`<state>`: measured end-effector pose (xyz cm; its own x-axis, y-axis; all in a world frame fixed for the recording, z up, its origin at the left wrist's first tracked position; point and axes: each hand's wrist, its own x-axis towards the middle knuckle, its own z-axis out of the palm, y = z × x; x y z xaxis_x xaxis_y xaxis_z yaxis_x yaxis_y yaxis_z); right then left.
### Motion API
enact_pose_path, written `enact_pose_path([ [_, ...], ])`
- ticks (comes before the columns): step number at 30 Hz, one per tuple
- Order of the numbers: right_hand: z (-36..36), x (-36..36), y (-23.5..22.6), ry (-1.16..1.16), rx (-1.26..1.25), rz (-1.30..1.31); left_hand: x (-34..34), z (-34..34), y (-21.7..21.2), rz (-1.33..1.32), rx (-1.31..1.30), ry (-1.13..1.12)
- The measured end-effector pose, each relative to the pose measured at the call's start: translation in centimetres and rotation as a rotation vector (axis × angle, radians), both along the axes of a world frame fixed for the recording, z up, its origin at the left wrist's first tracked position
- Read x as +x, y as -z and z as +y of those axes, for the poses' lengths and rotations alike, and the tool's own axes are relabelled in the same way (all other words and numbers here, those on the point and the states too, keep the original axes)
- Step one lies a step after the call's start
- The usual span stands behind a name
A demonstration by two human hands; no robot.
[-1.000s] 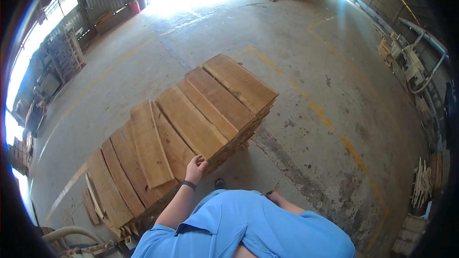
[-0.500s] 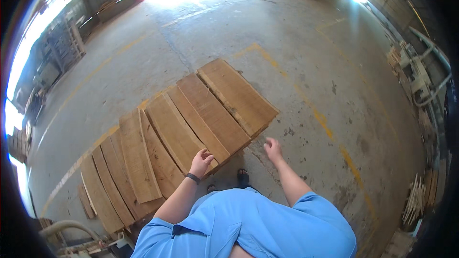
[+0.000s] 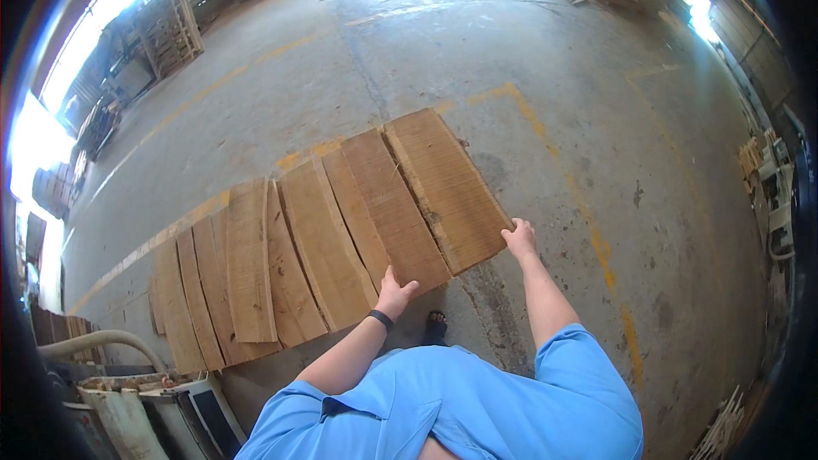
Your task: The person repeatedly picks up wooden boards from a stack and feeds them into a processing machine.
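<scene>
On the head view I see a row of rough wooden boards [image 3: 324, 247] laid side by side on a stack over the concrete floor [image 3: 596, 119]. Left hand [image 3: 394, 294] rests flat, fingers apart, on the near end of a middle board [image 3: 388, 204]. Right hand [image 3: 520, 238] is open on the near corner of the rightmost board [image 3: 447, 183] (gripping nothing). One shoe [image 3: 435, 324] shows just below the stack edge.

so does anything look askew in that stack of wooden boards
Yes: one rough brown wooden plank lies on top near the left end, crossing the neighbouring boards at an angle instead of lining up. The rightmost wide board also fans away from the rest.
</scene>
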<state>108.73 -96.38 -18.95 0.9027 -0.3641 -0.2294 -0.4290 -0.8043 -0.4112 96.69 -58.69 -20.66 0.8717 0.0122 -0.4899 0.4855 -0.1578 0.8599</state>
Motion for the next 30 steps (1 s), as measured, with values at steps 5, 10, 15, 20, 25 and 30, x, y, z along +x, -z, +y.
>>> enact_pose_path([
  [5,0.4,-0.8,-1.9,0.013,0.011,0.046,1.1,-1.3,-0.2,0.079,-0.032,-0.090],
  [10,2.8,-3.0,-3.7,0.004,0.065,0.095,1.5,1.3,-4.0,0.206,0.188,-0.054],
  [15,8.1,-8.4,-6.4,-0.002,0.088,0.096,0.2,5.6,-9.2,0.168,0.494,0.085],
  [20,12.9,-13.8,-4.5,-0.051,0.310,0.142,0.1,12.7,-6.8,0.123,0.692,0.066],
  [25,14.3,-17.6,4.0,0.085,0.674,-0.069,0.3,14.8,-4.5,0.169,0.785,0.057],
  [30,17.1,-17.7,2.2,0.354,1.106,-0.085,0.0,15.4,-3.8,0.138,0.866,0.124],
])
